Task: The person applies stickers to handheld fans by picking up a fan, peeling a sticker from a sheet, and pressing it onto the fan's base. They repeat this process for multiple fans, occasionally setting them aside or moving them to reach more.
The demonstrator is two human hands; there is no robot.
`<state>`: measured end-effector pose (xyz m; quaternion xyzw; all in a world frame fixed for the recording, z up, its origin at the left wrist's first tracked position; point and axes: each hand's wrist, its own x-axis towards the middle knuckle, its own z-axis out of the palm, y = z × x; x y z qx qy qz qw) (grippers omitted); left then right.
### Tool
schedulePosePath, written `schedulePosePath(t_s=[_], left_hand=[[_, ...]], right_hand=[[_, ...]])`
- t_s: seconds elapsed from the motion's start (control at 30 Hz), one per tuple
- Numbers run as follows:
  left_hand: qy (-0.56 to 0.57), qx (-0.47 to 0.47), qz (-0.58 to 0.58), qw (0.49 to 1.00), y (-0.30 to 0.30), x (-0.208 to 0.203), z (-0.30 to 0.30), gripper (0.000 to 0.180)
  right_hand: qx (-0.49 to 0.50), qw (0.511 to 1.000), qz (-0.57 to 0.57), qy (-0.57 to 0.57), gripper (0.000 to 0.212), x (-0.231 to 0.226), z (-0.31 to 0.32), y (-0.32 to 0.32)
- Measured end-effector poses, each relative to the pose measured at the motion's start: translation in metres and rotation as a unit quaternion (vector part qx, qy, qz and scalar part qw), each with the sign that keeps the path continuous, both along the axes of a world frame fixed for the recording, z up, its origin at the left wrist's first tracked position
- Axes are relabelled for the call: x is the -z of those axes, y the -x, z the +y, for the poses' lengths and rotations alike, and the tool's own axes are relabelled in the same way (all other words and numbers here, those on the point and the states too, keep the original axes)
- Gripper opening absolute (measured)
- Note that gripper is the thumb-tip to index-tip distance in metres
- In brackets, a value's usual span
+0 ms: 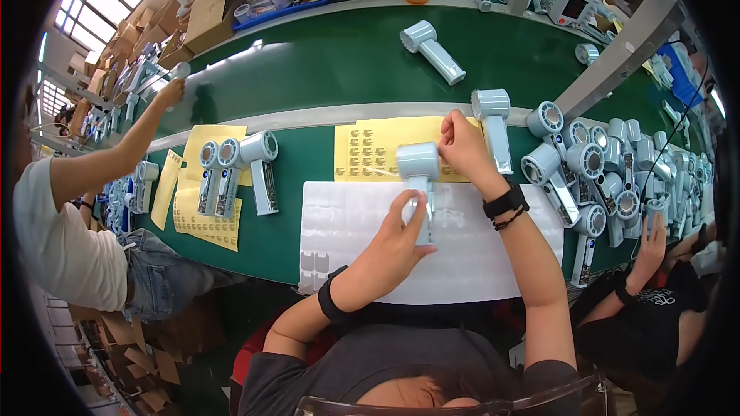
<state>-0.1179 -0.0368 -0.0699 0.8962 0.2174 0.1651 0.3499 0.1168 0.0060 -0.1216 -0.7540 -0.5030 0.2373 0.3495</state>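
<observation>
My left hand (pixel 379 260) is wrapped around the handle of a light-blue handheld fan (pixel 417 162), which stands head up over a white label sheet (pixel 370 208). Just right of the fan's head, my right hand (pixel 462 146) is closed in a pinch; whatever its fingertips hold, if anything, is too small to make out. Beneath that hand and behind the fan lies a yellow sheet (pixel 351 156) with rows of small printed stickers. Another fan (pixel 492 106) lies at the right edge of the yellow sheet. A few grey labels (pixel 314 263) remain at the white sheet's lower left corner.
Several fans (pixel 590 158) are piled on the green table at right, near a co-worker's hand (pixel 653 243). Three fans (pixel 228 177) lie on yellow sheets at left. One fan (pixel 433 52) rests on the green belt; a co-worker's arm (pixel 116 154) reaches over it. A metal post (pixel 617 58) stands right.
</observation>
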Motion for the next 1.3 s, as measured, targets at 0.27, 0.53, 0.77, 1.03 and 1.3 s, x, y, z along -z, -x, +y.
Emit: schedulePosePath(t_s=[0.27,0.53,0.77,1.03,1.3], left_hand=[[-0.046,0.024,0.042,0.998,0.002,0.004,0.001,0.08],[-0.009,0.01,-0.002,1.0,-0.003,-0.001,0.008,0.081],[0.021,-0.016,0.007,1.0,-0.002,-0.003,0.006,0.082],[0.031,-0.019,0.019,0.999,-0.001,-0.001,0.005,0.083],[0.013,-0.01,0.032,0.999,-0.003,-0.005,0.005,0.082]], right_hand=[[0.068,0.962,0.225,-0.138,0.027,-0.041,-0.053,-0.01],[-0.046,0.91,0.411,-0.02,0.029,-0.051,-0.114,0.035],[-0.101,0.923,0.371,0.027,0.031,-0.048,-0.115,0.04],[-0.108,0.954,0.278,0.024,0.03,-0.057,-0.113,0.047],[-0.087,0.988,0.131,-0.007,0.029,-0.058,-0.116,0.059]])
